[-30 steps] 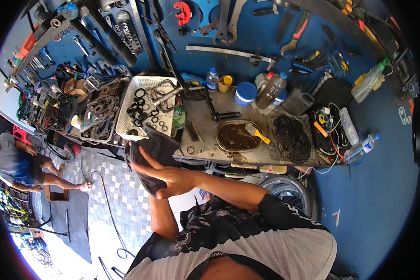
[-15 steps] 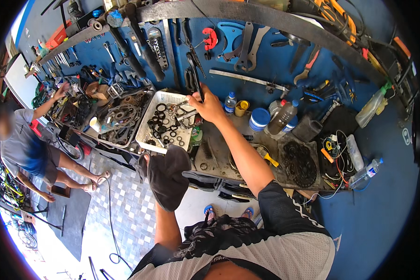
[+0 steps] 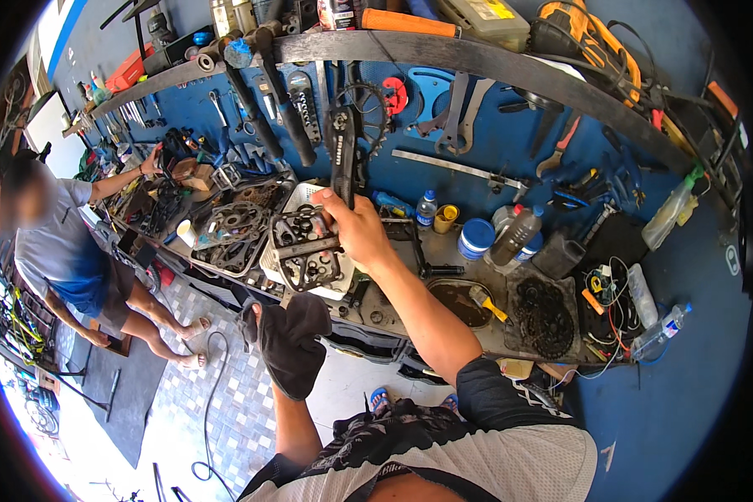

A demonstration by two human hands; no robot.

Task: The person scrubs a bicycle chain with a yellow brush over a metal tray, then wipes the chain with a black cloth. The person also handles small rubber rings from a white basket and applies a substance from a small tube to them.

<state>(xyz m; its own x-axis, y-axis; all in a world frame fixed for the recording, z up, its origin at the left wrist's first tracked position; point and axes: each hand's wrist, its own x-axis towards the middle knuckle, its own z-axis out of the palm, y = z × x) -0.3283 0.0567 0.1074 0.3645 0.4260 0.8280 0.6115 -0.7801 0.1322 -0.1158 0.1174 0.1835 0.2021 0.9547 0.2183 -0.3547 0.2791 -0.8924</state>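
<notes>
**Concealed and Indeterminate Items**

The left hand (image 3: 255, 322) is almost wholly covered by the dark rag (image 3: 293, 343) draped over it; its grip cannot be judged. The right hand (image 3: 356, 230) hides the lower end of the black crank arm (image 3: 343, 159) and part of the pedal (image 3: 305, 243). Contents of the white tray (image 3: 335, 289) are too small and tangled to tell apart. The co-worker (image 3: 58, 243) at the left has a blurred face. Items on the upper shelf (image 3: 477, 54) are cut off by the picture's rim.
</notes>
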